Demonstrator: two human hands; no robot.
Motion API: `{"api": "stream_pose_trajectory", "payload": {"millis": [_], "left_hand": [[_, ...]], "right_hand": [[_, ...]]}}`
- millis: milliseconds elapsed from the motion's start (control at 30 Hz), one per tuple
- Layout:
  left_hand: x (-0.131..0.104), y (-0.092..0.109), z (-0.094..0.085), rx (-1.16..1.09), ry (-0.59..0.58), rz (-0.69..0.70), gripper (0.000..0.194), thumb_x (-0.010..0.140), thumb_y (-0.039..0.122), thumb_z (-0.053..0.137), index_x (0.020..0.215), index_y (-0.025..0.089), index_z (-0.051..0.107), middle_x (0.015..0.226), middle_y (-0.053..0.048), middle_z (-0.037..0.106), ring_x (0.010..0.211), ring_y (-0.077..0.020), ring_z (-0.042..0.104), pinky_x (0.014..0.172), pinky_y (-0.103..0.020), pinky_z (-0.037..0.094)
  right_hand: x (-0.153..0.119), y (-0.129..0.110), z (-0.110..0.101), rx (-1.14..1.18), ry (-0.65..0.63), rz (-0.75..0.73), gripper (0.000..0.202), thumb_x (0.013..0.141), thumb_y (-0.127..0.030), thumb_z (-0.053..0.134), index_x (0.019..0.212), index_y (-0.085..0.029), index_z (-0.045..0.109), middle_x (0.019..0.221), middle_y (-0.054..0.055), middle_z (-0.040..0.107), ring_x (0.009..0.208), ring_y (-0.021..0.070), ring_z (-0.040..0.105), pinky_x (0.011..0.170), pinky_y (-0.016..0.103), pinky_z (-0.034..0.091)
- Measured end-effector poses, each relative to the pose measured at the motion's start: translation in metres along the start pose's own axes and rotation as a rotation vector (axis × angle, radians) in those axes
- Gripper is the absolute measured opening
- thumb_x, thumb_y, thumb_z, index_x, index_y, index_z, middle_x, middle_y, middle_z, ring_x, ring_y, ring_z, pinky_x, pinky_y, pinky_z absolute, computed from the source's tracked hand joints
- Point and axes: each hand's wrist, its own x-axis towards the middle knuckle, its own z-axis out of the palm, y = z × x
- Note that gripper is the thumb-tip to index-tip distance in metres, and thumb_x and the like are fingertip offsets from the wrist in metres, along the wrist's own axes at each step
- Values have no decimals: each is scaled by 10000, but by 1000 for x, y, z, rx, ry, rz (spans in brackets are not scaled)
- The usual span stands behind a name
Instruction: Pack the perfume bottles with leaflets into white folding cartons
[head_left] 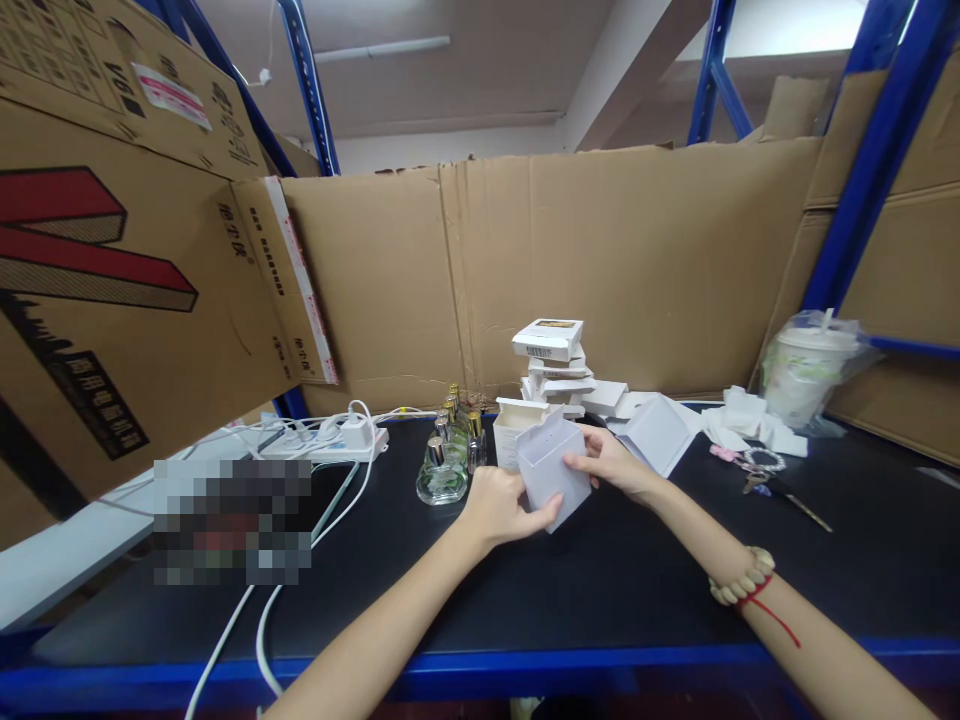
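Left hand [501, 508]: fingers closed on white box [556, 470], lower left side | Right hand [606, 462]: gripping its right side | White box: held above black surface [630, 590], right of glass bottles [442, 472]

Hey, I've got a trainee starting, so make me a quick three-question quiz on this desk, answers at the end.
1. True or false: the left hand and right hand both touch one white box.
2. Where is the cup?
A) in a clear bag
B) on the box stack
C) among the bottles
3. Fill in: the beaded bracelet is worn on the ____ arm.

Key: 1 true; 2 A; 3 right.
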Motion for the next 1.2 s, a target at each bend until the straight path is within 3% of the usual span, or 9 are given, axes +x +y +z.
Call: {"api": "stream_pose_trajectory", "payload": {"millis": [267,367,533,667,733,800,933,1067,1200], "left_hand": [[-1,3,1,-17,-162,-30,379,754,431,467,539,165,629,460,-27,598,393,-128,536,373,-198,328],[-3,0,4,-6,-115,-3,382,772,433,461,558,174,643,474,-26,616,410,-138,557,382,-204,361],[-4,-3,5,-4,-8,18,479,766,534,460,481,177,602,378,-18,541,337,-110,485,346,-201,340],[-2,-2,3,33,61,40,492,799,519,436,481,172,577,337,2,490,289,-95,447,323,-192,325],[-1,0,2,60,75,33,469,800,531,429,572,160,600,376,-1,523,302,-110,477,324,-198,345],[-1,1,2,83,100,-21,472,782,565,438,789,129,619,449,-11,577,335,-130,519,336,-207,379],[-3,0,2,34,142,-149,660,772,566,470,1213,80,398,473,35,574,337,-105,515,367,-180,413],[-3,-2,1,28,132,-171,631,821,486,451,1305,109,302,428,76,522,327,-82,495,413,-156,432],[-2,-1,-1,25,27,-199,601,850,428,412,1346,121,268,449,68,543,340,-86,503,436,-163,444]], "right_hand": [[0,0,-2,168,132,-67,574,380,-621,732,656,-175,500,499,-86,436,374,17,331,328,173,294],[0,0,-2,179,104,-87,550,412,-600,738,666,-179,491,508,-97,415,359,3,286,330,174,289],[1,-2,1,184,103,-83,544,444,-625,706,660,-181,479,491,-110,374,350,-8,223,324,169,264],[2,-1,2,157,119,-41,559,446,-675,663,613,-177,472,432,-120,325,340,-5,197,312,168,245],[3,0,2,149,130,-36,564,434,-683,660,587,-176,465,412,-123,311,337,-4,197,314,167,247],[3,0,1,160,151,-49,565,417,-676,674,576,-179,457,401,-124,312,334,-4,203,320,168,253],[2,-3,0,210,196,-81,575,399,-687,672,548,-187,431,359,-126,299,318,1,220,325,168,257],[0,-5,0,275,190,-86,580,392,-694,670,544,-186,435,379,-120,318,314,1,228,320,171,272],[-2,-5,1,293,124,-81,579,407,-706,653,576,-183,470,387,-120,311,316,1,208,319,175,291]]}}
